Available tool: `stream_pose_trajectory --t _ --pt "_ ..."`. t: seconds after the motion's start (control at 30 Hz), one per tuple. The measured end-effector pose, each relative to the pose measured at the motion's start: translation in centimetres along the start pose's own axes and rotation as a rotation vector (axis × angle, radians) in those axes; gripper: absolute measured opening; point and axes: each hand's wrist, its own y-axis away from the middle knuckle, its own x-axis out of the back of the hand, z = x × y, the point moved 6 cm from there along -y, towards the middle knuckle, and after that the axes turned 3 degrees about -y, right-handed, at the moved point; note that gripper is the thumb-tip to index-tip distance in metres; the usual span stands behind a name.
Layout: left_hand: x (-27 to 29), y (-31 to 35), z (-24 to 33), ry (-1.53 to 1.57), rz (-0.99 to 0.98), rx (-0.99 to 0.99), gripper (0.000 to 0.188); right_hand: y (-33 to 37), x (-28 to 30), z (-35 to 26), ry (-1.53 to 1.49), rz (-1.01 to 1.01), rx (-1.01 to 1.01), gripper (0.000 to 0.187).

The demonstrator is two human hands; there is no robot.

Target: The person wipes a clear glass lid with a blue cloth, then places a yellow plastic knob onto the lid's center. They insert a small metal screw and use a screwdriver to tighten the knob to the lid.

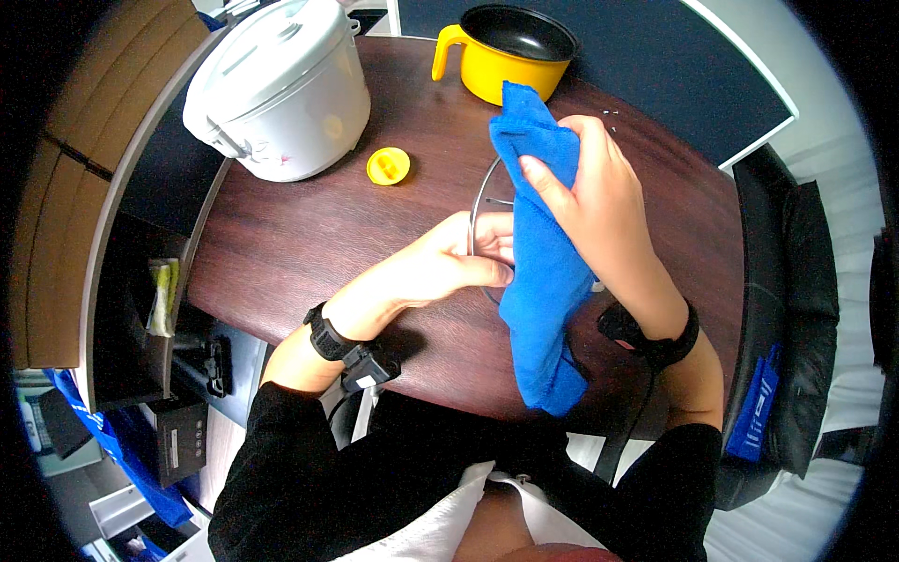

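At the far left, brown cartons (56, 253) are stacked. To their right, a white rice cooker (281, 108) with its lid on is seen at the back left of the dark brown counter (290, 253). Just beside it, a small round yellow cap (388, 166) is laid on the wood. Nearer the front, a black band (328, 332) is worn on the left wrist. By the left hand (457, 258), a curved metal rim (478, 192) is gripped, with the thumb brought against the cloth's edge; most of the rimmed object is hidden by the cloth. Behind, a yellow pot (510, 75) with a black interior is placed at the back of the counter, its handle turned left. The blue cloth (548, 248) is draped lengthwise over the rim, above the counter, and is clasped near its top between the thumb and fingers of the right hand (601, 192). At the far right, a blue bag (754, 403) is set on a black seat (807, 328).
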Motion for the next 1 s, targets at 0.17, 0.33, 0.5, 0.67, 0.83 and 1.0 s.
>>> stream_pose_trajectory --t 0.17,0.33,0.5,0.67,0.83,1.0 --pt "0.6 0.3 -0.4 -0.086 0.069 0.011 0.049 1.1 -0.9 -1.3 0.096 0.010 0.147 0.053" --pt "1.2 1.2 0.2 -0.168 0.316 -0.112 0.039 3.6 -1.0 -4.9 -0.110 0.026 0.400 0.060" --pt "2.1 1.6 -0.4 -0.242 0.311 -0.181 0.034 3.0 -0.8 -5.8 -0.031 -0.012 0.427 0.044" --pt "0.9 0.8 0.2 -0.118 0.090 -0.048 0.047 0.6 -0.2 -4.9 0.075 0.083 0.393 0.041" --pt "-0.3 0.1 0.7 0.091 0.077 -0.086 0.060 -1.2 1.1 0.7 -0.045 0.123 0.245 0.029" --pt "0.3 -0.1 0.7 0.245 0.122 -0.172 0.065 0.9 1.0 4.7 -0.125 0.036 0.057 0.028"
